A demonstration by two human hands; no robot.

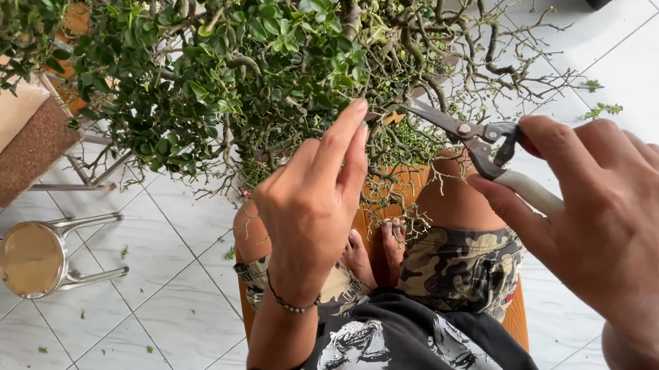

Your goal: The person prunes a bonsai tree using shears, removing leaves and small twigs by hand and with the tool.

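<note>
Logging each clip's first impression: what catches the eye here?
The right hand holding pruning shears, blades pointed into a bonsai tree that fills the upper left. The left hand is raised at centre, fingers at a twig. Leaf clippings dot the white tiled floor.
</note>
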